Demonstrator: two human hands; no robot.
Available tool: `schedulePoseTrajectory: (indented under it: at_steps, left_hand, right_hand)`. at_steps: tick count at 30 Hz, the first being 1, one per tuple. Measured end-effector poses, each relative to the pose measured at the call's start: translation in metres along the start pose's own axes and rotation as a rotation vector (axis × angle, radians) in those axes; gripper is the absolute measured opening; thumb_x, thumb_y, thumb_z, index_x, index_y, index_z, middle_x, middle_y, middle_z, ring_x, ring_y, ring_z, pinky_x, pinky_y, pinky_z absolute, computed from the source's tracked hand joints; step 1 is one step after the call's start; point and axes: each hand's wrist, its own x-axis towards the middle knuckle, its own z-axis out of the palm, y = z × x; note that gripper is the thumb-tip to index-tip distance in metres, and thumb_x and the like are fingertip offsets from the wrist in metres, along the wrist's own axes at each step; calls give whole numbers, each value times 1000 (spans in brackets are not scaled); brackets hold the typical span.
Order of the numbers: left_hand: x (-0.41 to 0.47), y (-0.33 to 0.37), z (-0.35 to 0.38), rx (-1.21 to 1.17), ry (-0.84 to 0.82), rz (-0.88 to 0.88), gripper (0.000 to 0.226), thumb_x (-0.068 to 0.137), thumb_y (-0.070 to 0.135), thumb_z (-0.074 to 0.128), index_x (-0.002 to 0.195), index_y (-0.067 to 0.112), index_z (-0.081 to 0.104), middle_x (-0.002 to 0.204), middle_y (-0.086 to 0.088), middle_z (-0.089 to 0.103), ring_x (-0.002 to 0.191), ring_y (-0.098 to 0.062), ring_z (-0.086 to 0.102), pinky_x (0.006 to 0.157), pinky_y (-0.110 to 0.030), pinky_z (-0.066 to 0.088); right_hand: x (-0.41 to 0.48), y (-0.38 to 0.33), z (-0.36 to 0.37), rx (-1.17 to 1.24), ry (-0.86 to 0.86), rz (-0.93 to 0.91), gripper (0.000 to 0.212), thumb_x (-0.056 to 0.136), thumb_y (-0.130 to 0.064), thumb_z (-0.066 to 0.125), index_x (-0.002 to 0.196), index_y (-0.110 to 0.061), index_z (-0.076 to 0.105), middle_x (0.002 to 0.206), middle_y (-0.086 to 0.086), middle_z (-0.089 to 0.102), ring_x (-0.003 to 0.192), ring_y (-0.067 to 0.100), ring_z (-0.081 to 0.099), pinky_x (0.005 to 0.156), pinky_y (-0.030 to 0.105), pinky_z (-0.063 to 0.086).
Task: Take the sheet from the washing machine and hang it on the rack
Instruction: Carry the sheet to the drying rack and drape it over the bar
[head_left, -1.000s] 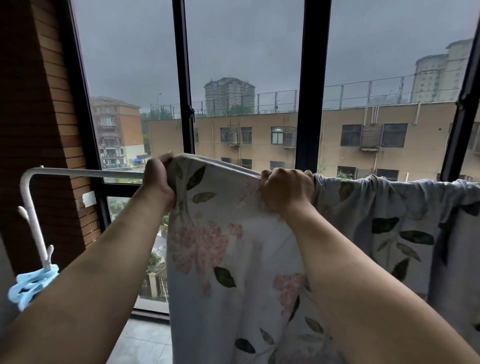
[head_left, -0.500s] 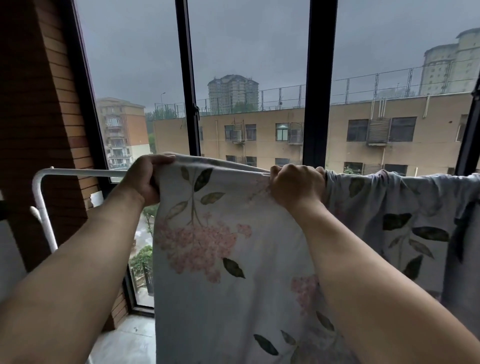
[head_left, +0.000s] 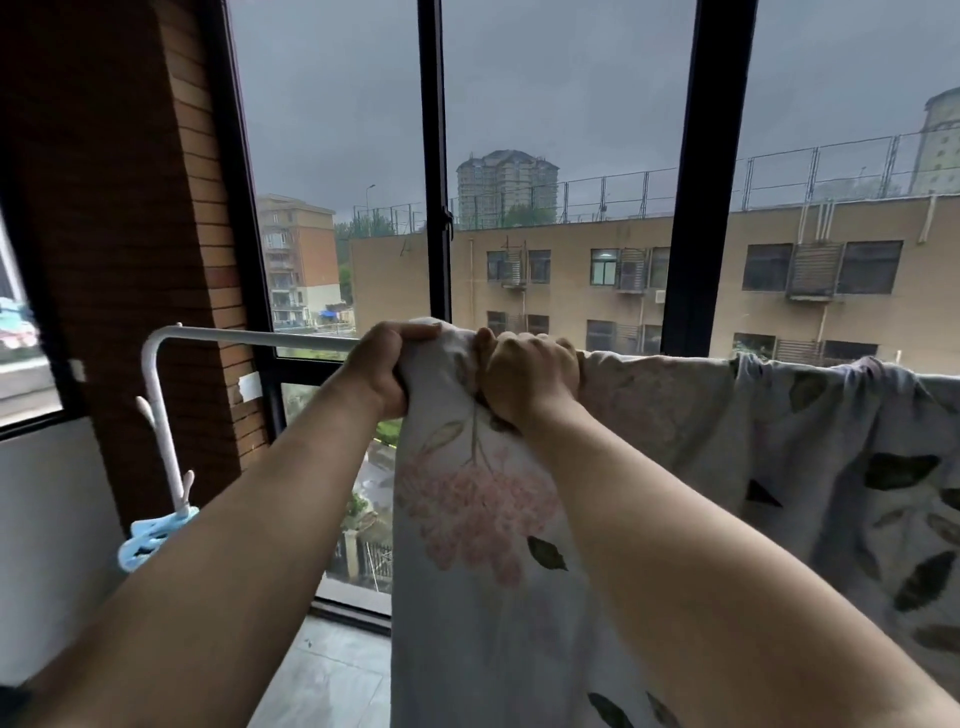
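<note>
"While the fingers of the left hand are curling tight round a bunched fold of the sheet, I am seeing the right hand clenching the same top edge just beside it, knuckles up."

"Where is the sheet sitting?"

"It is hanging over the white bar of the rack. Both hands are gripping it right at the bar, and to their right it is draping along in gathers. Left of the hands the bar is showing bare up to its bend."

"How is it going to handle?"

"I am judging it soft and limp, folding wherever it is let go, and perhaps heavy with damp, though I cannot tell wetness from here. It is likely sliding easily on that smooth bar, so I am wanting a hold on the top hem, hands apart, drawing it leftwards to spread it."

"Anything near?"

"Blue pegs are hanging low on the rack's upright, well apart from the hands, and the window frame is standing behind."
</note>
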Motion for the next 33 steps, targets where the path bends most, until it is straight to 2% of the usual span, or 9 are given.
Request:
schedulePoseTrajectory:
  at_steps: [4,9,13,17,21,24,26,30,33]
  left_hand:
    - [7,18,-12,-39,118,-35,22,74,24,70,87,6,69,88,-11,67,90,-27,63,101,-38,46]
    - [11,41,-28,-14,172,-51,24,72,28,71,88,11,66,87,-7,65,88,-26,64,97,-39,48]
    - [10,55,-55,-60,231,-20,22,83,22,65,65,17,53,59,-1,57,57,-21,59,77,-31,55]
    - [5,61,-79,-17,266,12,18,81,27,66,72,14,58,70,-8,63,66,-27,64,73,-37,55]
    - [5,69,-119,-51,340,133,36,92,21,53,57,15,58,44,0,59,38,-15,58,49,-19,49]
    - [3,70,-146,-19,356,179,30,93,20,55,64,17,64,50,2,64,42,-14,61,54,-22,50]
    - [-1,68,-151,106,327,142,36,92,19,57,59,14,70,54,-1,68,45,-15,64,49,-21,53]
    - [-14,55,-151,315,174,-22,18,91,23,59,98,13,72,74,-8,74,59,-21,70,56,-28,59]
    - [-18,47,-155,311,174,-98,20,91,25,62,99,9,71,76,-13,75,60,-23,71,65,-32,58]
  right_hand:
    - [2,11,-2,-50,38,49,66,103,-49,11,97,-17,69,98,9,72,91,27,62,89,40,36]
    - [-1,9,-4,-90,53,80,55,102,-39,20,96,-18,71,100,8,72,93,28,62,90,39,34]
    - [-5,13,-7,-107,67,97,50,101,-38,24,90,-19,69,95,7,72,81,25,54,89,39,34]
    - [-7,10,-10,-141,59,119,51,101,-38,23,88,-19,69,92,7,71,79,24,53,88,39,34]
    - [-9,7,-9,-182,71,139,53,102,-40,24,91,-18,71,95,8,72,89,26,59,90,39,33]
    - [-9,8,-10,-216,62,172,56,101,-41,23,94,-15,72,98,11,71,94,28,60,90,39,33]
    - [-7,4,-11,-209,25,220,56,101,-41,22,97,-13,71,102,13,71,98,29,59,91,39,33]
    - [5,-27,-17,-197,-15,316,47,99,-35,28,107,-8,66,112,17,66,105,30,57,92,41,36]
    - [19,-73,-9,-163,89,165,43,99,-34,33,106,-4,63,108,18,64,101,31,57,88,39,41]
